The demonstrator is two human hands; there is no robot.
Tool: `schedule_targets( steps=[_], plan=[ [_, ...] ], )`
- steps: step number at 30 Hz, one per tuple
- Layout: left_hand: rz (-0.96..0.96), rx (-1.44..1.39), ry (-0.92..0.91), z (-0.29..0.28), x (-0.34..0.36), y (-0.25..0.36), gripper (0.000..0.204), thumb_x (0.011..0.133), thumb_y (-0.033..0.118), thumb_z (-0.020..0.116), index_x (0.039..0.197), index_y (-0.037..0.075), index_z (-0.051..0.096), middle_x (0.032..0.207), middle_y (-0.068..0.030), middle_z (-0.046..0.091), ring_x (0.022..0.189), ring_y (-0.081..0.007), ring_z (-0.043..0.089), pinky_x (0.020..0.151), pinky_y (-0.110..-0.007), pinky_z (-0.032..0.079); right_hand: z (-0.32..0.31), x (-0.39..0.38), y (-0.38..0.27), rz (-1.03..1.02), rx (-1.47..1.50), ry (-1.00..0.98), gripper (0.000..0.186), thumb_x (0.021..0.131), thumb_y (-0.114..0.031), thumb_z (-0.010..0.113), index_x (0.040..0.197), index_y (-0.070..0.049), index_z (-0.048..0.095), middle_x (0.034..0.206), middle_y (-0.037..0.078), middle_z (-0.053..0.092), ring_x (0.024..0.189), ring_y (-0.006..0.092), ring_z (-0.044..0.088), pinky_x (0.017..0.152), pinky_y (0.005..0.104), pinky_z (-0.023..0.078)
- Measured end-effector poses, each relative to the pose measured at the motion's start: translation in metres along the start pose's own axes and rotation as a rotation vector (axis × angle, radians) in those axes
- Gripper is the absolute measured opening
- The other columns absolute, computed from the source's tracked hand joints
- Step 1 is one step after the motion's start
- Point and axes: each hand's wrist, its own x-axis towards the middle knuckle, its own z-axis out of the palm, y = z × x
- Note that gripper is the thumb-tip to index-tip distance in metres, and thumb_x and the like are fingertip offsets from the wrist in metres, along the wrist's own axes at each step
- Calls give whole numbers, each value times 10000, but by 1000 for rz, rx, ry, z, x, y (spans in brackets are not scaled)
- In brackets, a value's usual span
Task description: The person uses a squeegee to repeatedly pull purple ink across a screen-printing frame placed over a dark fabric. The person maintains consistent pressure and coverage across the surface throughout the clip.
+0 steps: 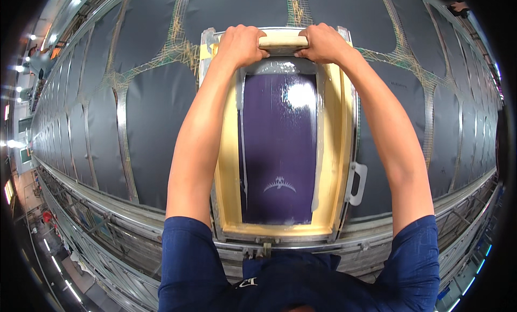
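Observation:
My left hand (245, 43) and my right hand (321, 41) are wrapped round the two ends of a pale squeegee (283, 41), both closed on it. The squeegee lies across the far end of a printing screen, whose yellow taped border (335, 150) sits in a metal frame. Grey, glossy ink (277, 65) shows just below the squeegee. The purple mesh middle (277, 129) has a bright glare and a small pale winged emblem near its lower part. A pale loop handle (355, 184) is on the frame's right side.
A long table (151, 129) carries rows of dark fabric panels with stitched seam strips between them, running off left and right. Metal rails (124, 220) run along the near edge by my body. Lights and other equipment show at the far left rim.

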Motion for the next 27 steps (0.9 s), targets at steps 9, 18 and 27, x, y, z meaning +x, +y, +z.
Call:
schedule_targets(
  steps=[9,18,27],
  plan=[
    [74,-65,46,34,-185,61,164,689,141,782,852,139,795,788,-129,736,787,-335,726,764,-453,580,75,-166,-73,-76,77,60,200,716,-177,815,864,-71,733,764,199,705,747,411,699,727,481,572],
    [95,-99,94,68,-395,141,247,660,133,830,899,164,778,825,-14,711,771,-239,670,766,-400,455,141,-361,-174,-105,89,143,195,671,-124,798,831,-69,701,777,130,699,821,334,679,774,451,509],
    [89,-23,23,36,-281,99,190,700,165,814,884,159,766,829,-31,713,814,-262,689,792,-406,462,84,-258,-128,-46,-42,13,223,747,-299,826,855,-124,739,753,127,713,742,369,706,706,480,564]
  ],
)
